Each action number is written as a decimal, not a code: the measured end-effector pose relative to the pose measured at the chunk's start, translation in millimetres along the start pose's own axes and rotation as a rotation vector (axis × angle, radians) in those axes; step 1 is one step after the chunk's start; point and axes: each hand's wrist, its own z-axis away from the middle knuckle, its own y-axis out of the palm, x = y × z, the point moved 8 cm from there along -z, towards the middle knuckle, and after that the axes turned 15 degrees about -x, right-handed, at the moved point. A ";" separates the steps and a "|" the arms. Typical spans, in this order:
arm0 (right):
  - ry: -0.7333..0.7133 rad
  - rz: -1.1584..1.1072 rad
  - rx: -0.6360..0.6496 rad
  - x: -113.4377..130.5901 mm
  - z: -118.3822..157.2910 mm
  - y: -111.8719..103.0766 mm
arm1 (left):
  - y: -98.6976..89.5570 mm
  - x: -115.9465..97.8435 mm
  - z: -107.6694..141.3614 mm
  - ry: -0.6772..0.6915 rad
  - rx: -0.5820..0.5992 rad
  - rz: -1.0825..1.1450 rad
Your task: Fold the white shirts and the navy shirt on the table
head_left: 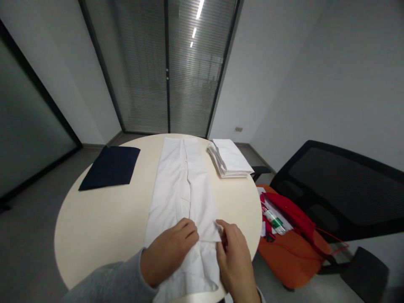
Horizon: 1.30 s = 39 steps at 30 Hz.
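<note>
A white garment (170, 181), folded lengthwise into a long strip, runs from the far edge of the round table toward me. A front opening edge shows down its middle, and a crosswise fold or hem lies near my hands. My left hand (173, 250) rests on the strip, its fingers curled together on the cloth; the fingertips are partly hidden. At the strip's right edge is my right hand (233, 254), thumb and index finger apart around the corner of the crosswise fold, the index fingertip touching the cloth.
On the round table (104, 219), a dark navy folded cloth or folder (113, 166) lies left and a stack of folded white cloth (232, 158) right. An orange-seated chair (290, 261) stands at the right, carrying a red bag (288, 210) and a clear packet (276, 221).
</note>
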 end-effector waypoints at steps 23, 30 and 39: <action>-0.570 0.095 0.543 43.1 -22.3 47.2 | -49.1 173.3 -96.5 -0.547 -0.217 0.049; -0.573 0.081 0.611 48.5 -15.4 50.6 | 39.7 197.1 -101.9 -0.391 0.028 -0.253; -0.547 0.049 0.659 57.6 -1.3 55.9 | 41.8 212.4 -99.0 -0.372 0.082 -0.186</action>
